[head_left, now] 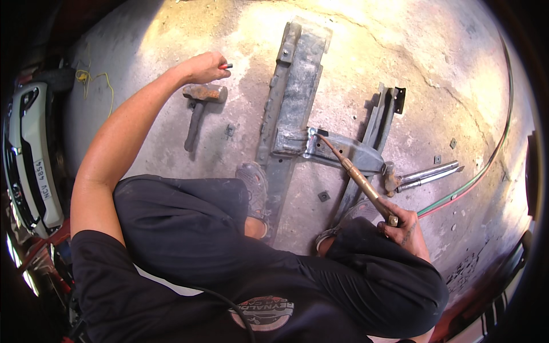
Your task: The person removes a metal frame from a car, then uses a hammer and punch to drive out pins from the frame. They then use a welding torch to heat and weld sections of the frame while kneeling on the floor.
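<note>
My right hand point(407, 228) is closed around a brass gas torch point(366, 184), with green and red hoses point(457, 193) trailing from it. The torch's tip points at the joint of a grey metal frame point(298, 86), where a side bracket point(351, 150) meets the long beam. A bluish-white patch shines there; flame or glare, I cannot tell which. Reaching out to the far left, my left hand point(205, 66) is closed on a small red-and-black stick-like object point(226, 67), its kind unclear. Below that hand lies a rusty sledgehammer point(207, 94) with a dark handle.
Right of the frame lies another hammer point(391, 178) beside shiny metal bars point(430, 175). Small square metal plates point(324, 196) are scattered on the concrete floor point(366, 51). My sandalled feet point(253, 191) flank the beam. A car's front bumper point(35, 154) stands far left, near a yellow cord point(86, 76).
</note>
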`<state>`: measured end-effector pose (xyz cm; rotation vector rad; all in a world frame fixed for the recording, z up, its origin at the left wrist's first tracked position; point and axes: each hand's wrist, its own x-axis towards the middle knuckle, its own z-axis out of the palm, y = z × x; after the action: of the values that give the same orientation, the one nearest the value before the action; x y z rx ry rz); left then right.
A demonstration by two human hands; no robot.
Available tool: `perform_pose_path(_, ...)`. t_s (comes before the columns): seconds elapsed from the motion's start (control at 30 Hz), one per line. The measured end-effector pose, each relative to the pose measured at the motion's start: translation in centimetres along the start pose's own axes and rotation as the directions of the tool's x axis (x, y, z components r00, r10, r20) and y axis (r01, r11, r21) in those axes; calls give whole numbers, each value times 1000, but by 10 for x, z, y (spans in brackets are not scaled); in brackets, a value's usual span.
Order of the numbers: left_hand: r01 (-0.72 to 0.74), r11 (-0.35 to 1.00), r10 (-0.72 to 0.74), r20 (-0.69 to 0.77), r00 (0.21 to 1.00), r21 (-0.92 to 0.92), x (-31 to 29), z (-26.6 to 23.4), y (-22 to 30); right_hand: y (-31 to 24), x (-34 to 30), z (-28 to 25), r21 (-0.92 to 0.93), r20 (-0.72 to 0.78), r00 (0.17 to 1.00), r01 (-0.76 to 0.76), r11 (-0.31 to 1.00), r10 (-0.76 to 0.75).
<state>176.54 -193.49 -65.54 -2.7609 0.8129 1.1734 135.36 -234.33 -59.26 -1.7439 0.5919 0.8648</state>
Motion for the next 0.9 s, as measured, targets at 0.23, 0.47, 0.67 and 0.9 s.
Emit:
perform_pose_path(0.23, -49, 999, 49, -19, 999, 4, -1, 1, -4, 7, 0, -3, -50, 12, 1000, 2, 999, -1)
perform_pose_path(0.47, -8, 1000, 8, -15, 1000, 4, 0, 1, -2, 4, -2, 0, -15, 15, 1000, -8, 1000, 9)
perform_pose_path(0.67, -8, 1000, 8, -15, 1000, -2, -1, 1, -2, 0, 1, -2, -5, 18, 999, -35, 999, 35)
perform_pose_path(0.9, -24, 1000, 25, -20, 999, 10, 0, 2, -5, 13, 4, 0, -38, -20, 998, 51, 998, -51)
